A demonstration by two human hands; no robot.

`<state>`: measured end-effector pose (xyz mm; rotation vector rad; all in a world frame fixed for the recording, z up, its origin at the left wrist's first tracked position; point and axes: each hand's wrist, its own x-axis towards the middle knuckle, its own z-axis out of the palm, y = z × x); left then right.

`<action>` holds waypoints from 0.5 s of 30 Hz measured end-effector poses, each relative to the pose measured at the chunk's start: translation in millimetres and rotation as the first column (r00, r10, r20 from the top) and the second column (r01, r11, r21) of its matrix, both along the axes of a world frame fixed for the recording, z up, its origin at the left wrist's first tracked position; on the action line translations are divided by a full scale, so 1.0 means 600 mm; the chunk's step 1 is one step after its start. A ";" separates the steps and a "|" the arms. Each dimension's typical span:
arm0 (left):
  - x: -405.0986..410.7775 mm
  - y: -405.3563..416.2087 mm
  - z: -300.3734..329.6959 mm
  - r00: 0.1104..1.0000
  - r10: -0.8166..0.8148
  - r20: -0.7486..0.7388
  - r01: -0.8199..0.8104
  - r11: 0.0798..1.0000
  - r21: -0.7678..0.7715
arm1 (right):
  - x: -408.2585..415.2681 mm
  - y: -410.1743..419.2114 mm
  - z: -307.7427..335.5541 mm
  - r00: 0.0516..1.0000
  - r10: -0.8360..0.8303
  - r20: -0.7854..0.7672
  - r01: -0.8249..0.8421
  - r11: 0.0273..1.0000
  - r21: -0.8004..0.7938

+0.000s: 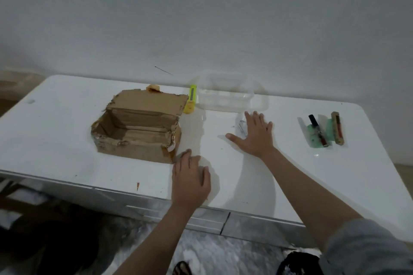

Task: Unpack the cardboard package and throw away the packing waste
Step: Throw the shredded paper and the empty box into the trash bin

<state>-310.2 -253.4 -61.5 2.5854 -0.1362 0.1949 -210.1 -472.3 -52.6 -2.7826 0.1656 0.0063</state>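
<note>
Now | cardboard box (136, 127) open, just left of left hand (190, 181) | both hands' fingers (253, 118) flat

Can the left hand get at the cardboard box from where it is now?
Probably yes: the left hand lies flat beside the cardboard box, near its front corner, with nothing between them.

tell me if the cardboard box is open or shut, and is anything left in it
Open and seemingly empty: the cardboard box has its flap raised, and only bare cardboard shows inside.
</note>
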 end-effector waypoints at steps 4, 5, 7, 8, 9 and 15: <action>-0.004 -0.002 0.008 1.000 0.015 -0.004 -0.015 0.997 -0.074 | -0.020 0.014 0.001 0.974 0.223 0.051 -0.227 0.971 0.082; -0.006 -0.002 0.009 1.000 0.020 -0.001 -0.020 0.996 -0.089 | -0.027 0.022 0.000 0.965 0.257 0.055 -0.261 0.961 0.091; -0.009 -0.003 0.012 0.999 0.030 0.012 -0.028 0.994 -0.101 | -0.036 0.033 -0.008 0.951 0.300 0.074 -0.308 0.942 0.135; -0.009 -0.004 0.013 0.999 0.033 0.016 -0.031 0.994 -0.105 | -0.040 0.036 -0.012 0.945 0.308 0.113 -0.324 0.930 0.176; -0.010 -0.004 0.012 0.999 0.036 0.019 -0.033 0.994 -0.106 | -0.044 0.039 -0.017 0.935 0.304 0.182 -0.339 0.917 0.209; -0.009 -0.004 0.010 0.999 0.040 0.018 -0.038 0.995 -0.097 | -0.075 0.059 -0.022 0.879 0.253 0.405 -0.322 0.940 0.110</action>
